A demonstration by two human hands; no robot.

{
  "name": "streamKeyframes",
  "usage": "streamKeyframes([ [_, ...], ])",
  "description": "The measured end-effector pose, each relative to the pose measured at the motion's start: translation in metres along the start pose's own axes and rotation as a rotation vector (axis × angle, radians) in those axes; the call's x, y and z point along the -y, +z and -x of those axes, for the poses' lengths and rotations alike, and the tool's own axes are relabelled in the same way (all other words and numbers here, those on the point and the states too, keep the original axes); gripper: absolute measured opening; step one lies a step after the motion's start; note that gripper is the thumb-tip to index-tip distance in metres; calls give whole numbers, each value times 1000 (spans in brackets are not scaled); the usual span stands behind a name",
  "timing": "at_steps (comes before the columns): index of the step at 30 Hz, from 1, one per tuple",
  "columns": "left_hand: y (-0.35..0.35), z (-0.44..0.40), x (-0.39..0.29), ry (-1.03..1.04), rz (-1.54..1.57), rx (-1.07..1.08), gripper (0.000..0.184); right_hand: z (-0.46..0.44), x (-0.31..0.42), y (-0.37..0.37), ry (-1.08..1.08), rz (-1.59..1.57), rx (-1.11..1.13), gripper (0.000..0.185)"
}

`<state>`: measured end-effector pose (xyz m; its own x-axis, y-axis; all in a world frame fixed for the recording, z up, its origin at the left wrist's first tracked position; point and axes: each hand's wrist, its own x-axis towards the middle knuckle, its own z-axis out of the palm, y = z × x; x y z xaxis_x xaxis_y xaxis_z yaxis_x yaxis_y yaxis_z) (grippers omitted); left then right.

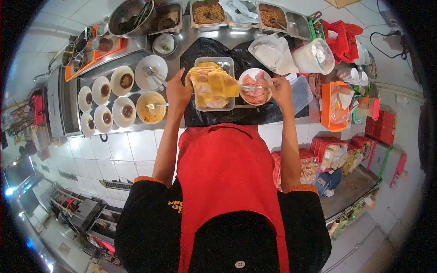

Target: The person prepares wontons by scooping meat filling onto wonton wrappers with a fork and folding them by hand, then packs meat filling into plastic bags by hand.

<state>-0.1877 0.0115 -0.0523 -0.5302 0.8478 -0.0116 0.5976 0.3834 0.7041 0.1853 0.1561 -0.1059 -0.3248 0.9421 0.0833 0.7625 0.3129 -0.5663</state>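
A clear plastic tub (215, 103) stands on black plastic sheeting, with a stack of yellow wrapper sheets (211, 82) lying over it. My left hand (180, 88) is at the tub's left side, its fingers closed at the left edge of the sheets. Just right of the tub is a white bowl (255, 100) of pink minced meat (256, 88) with a fork in it. My right hand (282, 91) grips the bowl's right rim. A clear lid (301, 94) lies beyond that hand.
Several white bowls with dark sauce (123, 111) stand at the left, beside a bowl with yellow residue (151, 108). Metal food trays (208, 13) line the back. At the right are a white-filled tub (314, 57) and an orange basket (334, 107).
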Motion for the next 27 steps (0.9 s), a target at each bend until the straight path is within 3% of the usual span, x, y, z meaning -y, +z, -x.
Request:
streamKeyframes([
  [2,9,-1,8,-41,-37,4,43,4,26,6,-94,-115,-25,22],
  [3,20,1,12,131,-85,-106,48,7,45,12,-179,-228,-44,26],
  [4,29,3,18,303,-132,-214,52,4,74,18,-230,-249,73,29],
  [5,40,4,28,305,-132,-207,52,4,102,27,-278,-269,190,31],
  [7,59,-7,39,105,-96,-48,58,0,132,53,-404,-343,103,35],
  [8,60,-13,36,-17,111,-11,55,-5,137,63,-396,-340,99,35],
  [10,76,-24,64,-75,209,-7,52,-16,141,79,-273,-8,193,38],
  [11,81,-30,72,-134,311,-19,48,-16,140,80,-271,-8,186,38],
  [14,49,-28,47,-57,227,49,36,-18,141,76,-320,134,255,35],
  [18,43,-26,35,-13,285,66,29,-6,142,62,-358,-106,345,23],
  [21,52,-39,26,165,362,96,30,-8,146,70,-422,-257,443,20],
  [23,64,-61,23,431,231,68,27,-13,147,80,-436,-263,479,21],
  [25,69,-77,23,517,130,41,30,-23,149,90,-574,-269,357,20],
  [26,70,-88,19,616,25,-8,34,-20,152,86,-528,-308,211,24],
  [27,65,-92,9,626,29,-9,34,-17,155,83,-528,-303,202,24],
])
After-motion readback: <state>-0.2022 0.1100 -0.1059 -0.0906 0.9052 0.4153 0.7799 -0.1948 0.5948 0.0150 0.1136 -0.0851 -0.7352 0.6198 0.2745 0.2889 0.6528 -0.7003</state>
